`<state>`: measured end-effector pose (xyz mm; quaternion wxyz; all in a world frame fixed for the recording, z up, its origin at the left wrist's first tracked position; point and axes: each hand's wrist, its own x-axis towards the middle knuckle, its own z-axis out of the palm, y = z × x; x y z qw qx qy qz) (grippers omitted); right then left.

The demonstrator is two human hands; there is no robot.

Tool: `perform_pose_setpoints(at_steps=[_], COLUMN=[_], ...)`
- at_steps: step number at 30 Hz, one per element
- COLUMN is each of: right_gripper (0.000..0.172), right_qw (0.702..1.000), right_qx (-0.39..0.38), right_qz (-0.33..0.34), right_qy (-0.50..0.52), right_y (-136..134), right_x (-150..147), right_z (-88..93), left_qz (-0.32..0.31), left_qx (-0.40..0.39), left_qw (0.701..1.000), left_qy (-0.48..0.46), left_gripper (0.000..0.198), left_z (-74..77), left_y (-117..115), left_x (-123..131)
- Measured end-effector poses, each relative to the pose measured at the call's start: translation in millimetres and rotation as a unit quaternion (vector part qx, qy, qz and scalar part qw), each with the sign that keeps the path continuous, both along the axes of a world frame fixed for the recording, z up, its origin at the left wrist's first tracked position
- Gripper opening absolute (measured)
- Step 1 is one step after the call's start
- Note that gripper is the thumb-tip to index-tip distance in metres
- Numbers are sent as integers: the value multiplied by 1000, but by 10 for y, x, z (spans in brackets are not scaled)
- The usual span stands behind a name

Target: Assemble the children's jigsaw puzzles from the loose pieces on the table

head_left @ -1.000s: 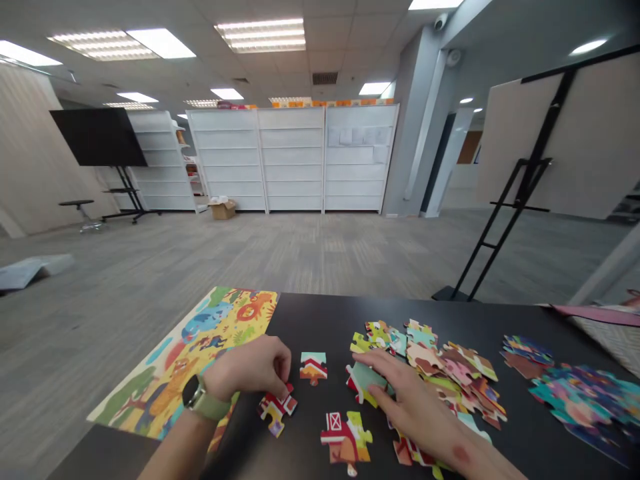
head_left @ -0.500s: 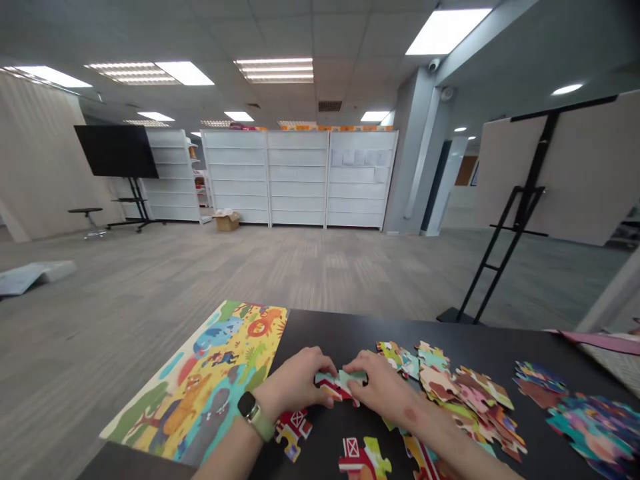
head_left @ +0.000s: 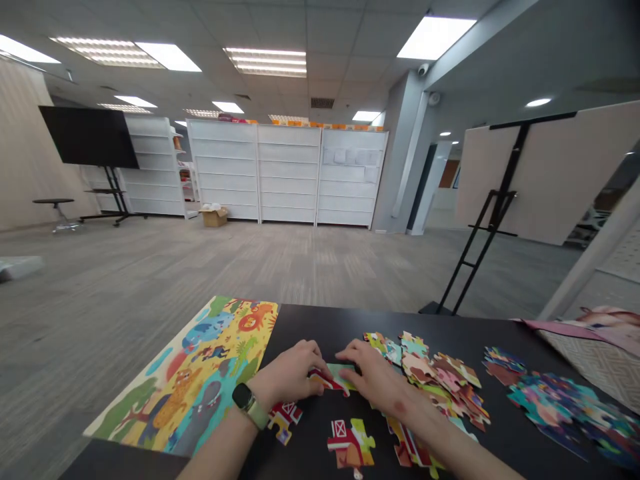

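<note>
My left hand (head_left: 293,373), with a watch (head_left: 245,400) on its wrist, is closed with fingers and thumb on a red-and-white puzzle piece (head_left: 327,381). Meeting it from the other side, my right hand (head_left: 373,373) has finger and thumb around a pale green puzzle piece (head_left: 343,370). The two pieces lie edge to edge at the tabletop; whether they interlock I cannot tell. Below my left hand is a barn-patterned piece (head_left: 285,420), partly hidden. Nearer to me lie joined red-and-green barn pieces (head_left: 351,443), and further pieces (head_left: 407,443) sit under my right forearm.
On the left of the black table (head_left: 310,320) lies an animal picture sheet (head_left: 200,373). Heaped puzzle pieces (head_left: 445,380) spread right of my right hand. Farther right are dark multicoloured pieces (head_left: 565,407) and a pink-edged patterned item (head_left: 595,360). An easel (head_left: 480,247) stands beyond.
The view has turned slightly right, so everything sits farther left. My right hand's fingers have lifted and spread a little on the pale green piece. My left hand stays at the red-and-white piece.
</note>
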<state>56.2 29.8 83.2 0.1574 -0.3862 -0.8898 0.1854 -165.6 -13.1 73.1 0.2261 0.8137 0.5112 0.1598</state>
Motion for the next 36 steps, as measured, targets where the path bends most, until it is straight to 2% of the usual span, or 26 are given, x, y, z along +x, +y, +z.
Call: perform_pose_setpoints(at_steps=[2, 4, 7, 9, 14, 18, 23, 25, 31, 36], right_gripper=[23, 19, 40, 34, 26, 23, 28, 29, 29, 23], right_qw=[1000, 999, 993, 994, 998, 998, 996, 994, 984, 975], right_qx=[-3, -42, -104, -100, -43, -15, 11, 31, 53, 84], right_qz=[12, 34, 51, 46, 44, 53, 82, 98, 141, 126], right_qy=[5, -7, -31, -28, 29, 23, -16, -28, -93, -165], right_y=[-187, -424, -737, -841, -762, -659, -660, -658, -605, -648], right_x=[152, 311, 452, 454, 312, 251, 272, 286, 277, 172], right_z=[67, 118, 127, 89, -20, -36, -22, -15, 44, 93], left_qz=[9, 10, 5, 4, -13, -21, -29, -36, 12, 15], left_qx=[0, 1, 2, 1, 6, 9, -1, -5, 13, 18], left_qw=[1000, 1000, 1000, 1000, 1000, 1000, 999, 999, 1000, 999], left_qy=[-1, -4, -12, -17, -17, -14, -16, -16, -19, -45], left_gripper=[28, 26, 24, 24, 19, 16, 42, 47, 17, 5], left_z=[0, -4, -11, -12, 15, 17, -27, -36, -58, -43], left_y=[-6, -1, 16, 20, 6, 2, -4, -11, -33, -17], left_x=[6, 1, -22, -41, -69, -70, -60, -42, 120, 143])
